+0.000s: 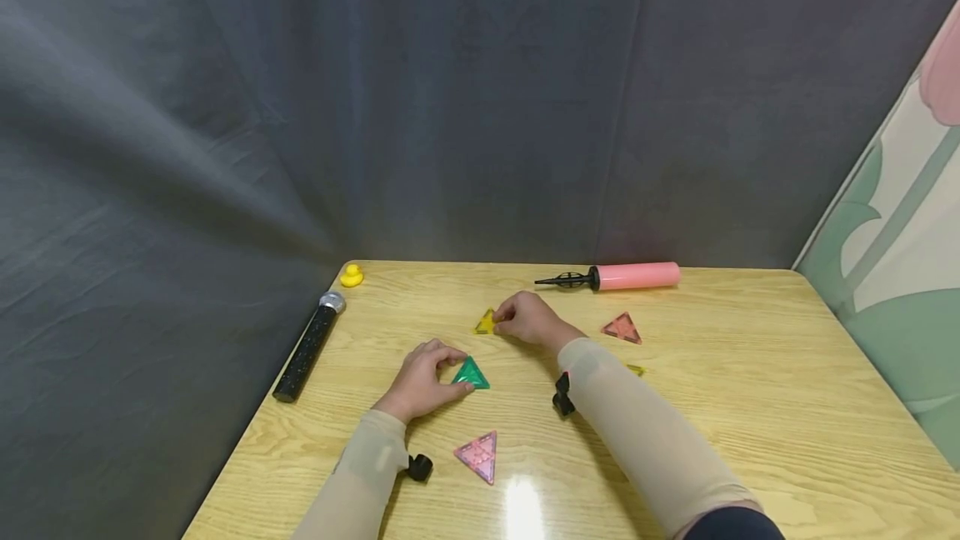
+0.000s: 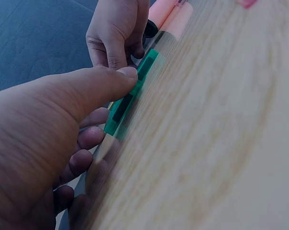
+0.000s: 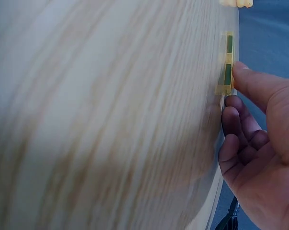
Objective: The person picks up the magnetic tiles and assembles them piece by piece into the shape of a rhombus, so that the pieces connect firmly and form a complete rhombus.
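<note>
My left hand holds a green triangular magnetic tile between thumb and index finger, low at the table surface. The left wrist view shows the thumb on the edge of this green tile. Farther back, my right hand pinches a yellow triangular magnetic tile at its right side. In the right wrist view the thumb touches the yellow tile, which lies flat, and the other fingers are curled beneath. A pink triangular tile lies nearest to me, right of the left wrist.
A red triangular tile lies to the right, with another yellow tile mostly behind the right sleeve. A pink balloon pump lies along the back edge. At the left are a black microphone and a yellow rubber duck.
</note>
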{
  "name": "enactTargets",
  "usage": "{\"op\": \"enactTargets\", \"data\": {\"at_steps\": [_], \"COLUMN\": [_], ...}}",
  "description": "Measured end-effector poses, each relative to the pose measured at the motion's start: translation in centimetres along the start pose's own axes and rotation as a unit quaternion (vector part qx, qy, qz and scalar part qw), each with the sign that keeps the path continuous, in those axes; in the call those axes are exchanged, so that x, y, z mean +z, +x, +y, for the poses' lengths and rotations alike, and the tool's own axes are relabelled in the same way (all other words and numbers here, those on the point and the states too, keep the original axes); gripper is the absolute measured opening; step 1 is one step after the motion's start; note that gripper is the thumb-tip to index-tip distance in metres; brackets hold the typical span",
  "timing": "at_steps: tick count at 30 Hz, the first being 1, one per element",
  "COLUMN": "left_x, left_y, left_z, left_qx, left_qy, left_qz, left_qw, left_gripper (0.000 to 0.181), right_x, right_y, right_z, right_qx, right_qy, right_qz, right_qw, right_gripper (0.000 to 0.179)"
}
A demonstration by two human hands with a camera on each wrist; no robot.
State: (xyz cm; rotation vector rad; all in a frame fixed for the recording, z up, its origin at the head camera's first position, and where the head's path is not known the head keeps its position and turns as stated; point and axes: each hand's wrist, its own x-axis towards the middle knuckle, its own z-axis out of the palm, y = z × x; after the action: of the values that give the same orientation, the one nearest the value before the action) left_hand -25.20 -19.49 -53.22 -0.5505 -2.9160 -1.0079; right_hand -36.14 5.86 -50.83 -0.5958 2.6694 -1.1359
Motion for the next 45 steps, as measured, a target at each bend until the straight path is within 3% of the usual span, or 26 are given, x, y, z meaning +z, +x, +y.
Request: {"op": "enactTargets", "data": {"at_steps": [9,22,35,45], "left_x": [0.22,0.23,0.23,0.17], "left_y": [0.02,0.11,0.12,0.09], "left_z": [-0.31,-0.49,-0.51,-0.27], "left_qx": [0.004,0.006,0.008,0.015], "left_qy": [0.003,0.004,0.002,0.002], "left_qz": [0.005,0.004,0.004,0.01], "left_qw": [1.0,1.0,1.0,0.9998], "left_gripper": [0.045,0.045,0.046,0.045], "right_x": [-0.16,-0.71,-0.68,-0.46], "right_y": [-0.17,-0.09,0.35,0.62], "right_z": [-0.11,-0.73,-0.47,-0.6], "right_qx": [-0.009,0.016,0.013,0.024], "right_qy": [-0.011,-0.002,-0.004,-0.027], "right_qz": [0.0,-0.062,-0.112,-0.11], "right_qw": [0.9999,0.9979,0.9936,0.9932], "right_gripper": [0.009,0.052,0.075,0.068]}}
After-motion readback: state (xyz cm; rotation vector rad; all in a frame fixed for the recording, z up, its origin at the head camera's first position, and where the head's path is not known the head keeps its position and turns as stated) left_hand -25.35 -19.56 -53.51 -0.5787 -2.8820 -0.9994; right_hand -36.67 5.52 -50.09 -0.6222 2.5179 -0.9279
